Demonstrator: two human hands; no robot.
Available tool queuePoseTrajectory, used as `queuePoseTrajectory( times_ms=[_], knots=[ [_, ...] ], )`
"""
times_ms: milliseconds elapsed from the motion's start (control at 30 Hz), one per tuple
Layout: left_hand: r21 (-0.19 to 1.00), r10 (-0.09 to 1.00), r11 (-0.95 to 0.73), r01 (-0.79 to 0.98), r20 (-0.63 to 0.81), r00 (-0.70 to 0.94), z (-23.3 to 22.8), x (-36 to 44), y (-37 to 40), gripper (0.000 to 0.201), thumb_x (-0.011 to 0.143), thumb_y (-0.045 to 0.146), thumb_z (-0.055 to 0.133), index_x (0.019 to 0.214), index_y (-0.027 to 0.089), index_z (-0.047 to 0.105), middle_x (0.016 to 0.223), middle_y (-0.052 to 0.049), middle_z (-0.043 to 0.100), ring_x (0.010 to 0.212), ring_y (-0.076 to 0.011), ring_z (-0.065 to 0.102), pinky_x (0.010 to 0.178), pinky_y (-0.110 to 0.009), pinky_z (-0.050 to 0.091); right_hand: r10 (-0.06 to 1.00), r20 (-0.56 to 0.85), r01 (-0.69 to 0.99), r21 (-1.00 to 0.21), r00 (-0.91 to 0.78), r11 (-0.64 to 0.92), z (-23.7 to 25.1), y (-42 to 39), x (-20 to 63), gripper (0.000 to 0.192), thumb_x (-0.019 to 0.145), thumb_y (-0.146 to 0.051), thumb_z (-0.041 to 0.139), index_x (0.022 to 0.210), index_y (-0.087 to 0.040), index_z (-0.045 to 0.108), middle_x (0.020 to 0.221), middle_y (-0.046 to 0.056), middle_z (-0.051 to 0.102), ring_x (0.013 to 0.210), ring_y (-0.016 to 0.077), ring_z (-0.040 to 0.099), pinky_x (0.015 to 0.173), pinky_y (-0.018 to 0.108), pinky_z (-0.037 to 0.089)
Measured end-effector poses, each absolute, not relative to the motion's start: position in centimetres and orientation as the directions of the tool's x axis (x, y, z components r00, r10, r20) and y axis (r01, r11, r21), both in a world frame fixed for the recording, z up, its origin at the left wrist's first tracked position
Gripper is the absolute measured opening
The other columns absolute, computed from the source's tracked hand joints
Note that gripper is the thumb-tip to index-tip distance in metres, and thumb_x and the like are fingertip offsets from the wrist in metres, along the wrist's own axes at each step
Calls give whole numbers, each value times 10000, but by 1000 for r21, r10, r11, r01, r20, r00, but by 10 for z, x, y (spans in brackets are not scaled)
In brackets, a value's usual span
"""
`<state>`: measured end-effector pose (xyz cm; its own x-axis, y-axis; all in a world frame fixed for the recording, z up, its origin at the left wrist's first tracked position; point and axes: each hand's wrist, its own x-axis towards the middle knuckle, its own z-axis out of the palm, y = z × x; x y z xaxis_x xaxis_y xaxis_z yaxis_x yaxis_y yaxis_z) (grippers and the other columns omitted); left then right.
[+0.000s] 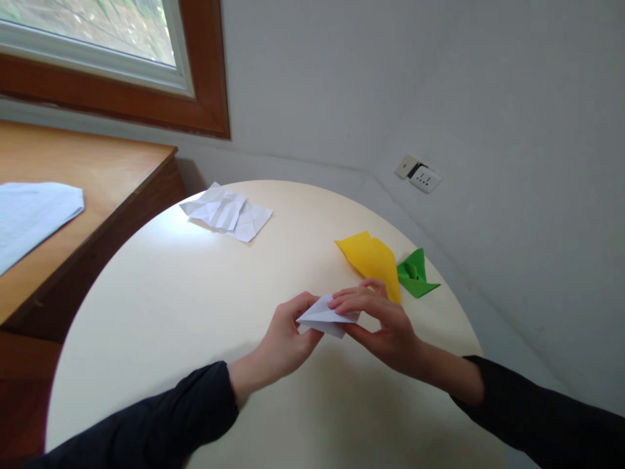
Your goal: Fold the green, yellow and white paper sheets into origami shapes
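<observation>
A small folded sheet of white paper [322,315] is held above the round table, with a pointed corner toward the left. My left hand [289,333] grips its left end between thumb and fingers. On the other end, my right hand [385,326] pinches the paper, fingers on top and thumb below. Just beyond my right hand lies a folded yellow paper [372,257], partly covered by my fingers. Touching or close beside it is a green origami piece [418,273] with raised points.
Creased white sheets [227,212] lie at the far left of the round cream table [146,312]. A wooden desk [112,153] with a pale folded cloth [34,215] stands at left. Behind are a wall with a socket [426,178] and a wood-framed window [208,71].
</observation>
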<state>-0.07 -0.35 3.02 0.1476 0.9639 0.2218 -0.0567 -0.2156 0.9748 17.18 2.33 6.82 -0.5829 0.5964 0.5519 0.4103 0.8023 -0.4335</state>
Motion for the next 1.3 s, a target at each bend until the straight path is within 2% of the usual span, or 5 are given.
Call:
queuePoseTrajectory(
  times_ms=[167,400,700,967,1300],
  knots=[
    [973,962,-214,-91,226,151,32,-1,-3,90,727,203,606,795,145,610,767,-34,687,696,-157,618,610,-230,455,583,545,376,-451,-602,810,68,25,172,125,793,-192,626,895,-264,635,860,23,723,851,210,665,792,394,431],
    [967,944,-219,-128,243,222,29,-3,-4,117,766,214,598,859,148,625,831,-43,688,751,-167,625,661,-244,465,732,392,425,-623,-557,657,70,23,172,33,771,-229,649,790,-253,662,1103,60,655,1070,227,577,916,414,444],
    [950,952,-145,-277,210,224,25,3,-1,183,778,311,619,796,138,563,764,-57,644,734,-169,618,690,-271,487,857,104,437,-825,-504,357,73,27,168,190,765,-354,642,680,-187,609,697,24,631,678,159,586,640,293,480],
    [898,988,-5,-439,71,136,22,7,1,485,717,375,700,988,234,324,673,30,636,623,-141,625,617,-257,482,939,-23,295,-952,-342,84,63,29,166,293,655,-400,730,729,-199,531,665,-24,546,609,122,528,549,246,445],
    [980,973,-40,-195,82,214,23,2,2,172,727,301,609,714,129,606,661,-28,602,622,-128,523,585,-234,418,946,46,343,-925,-322,162,59,30,169,311,670,-391,722,651,-191,484,595,-44,472,534,94,439,472,218,364]
  ],
)
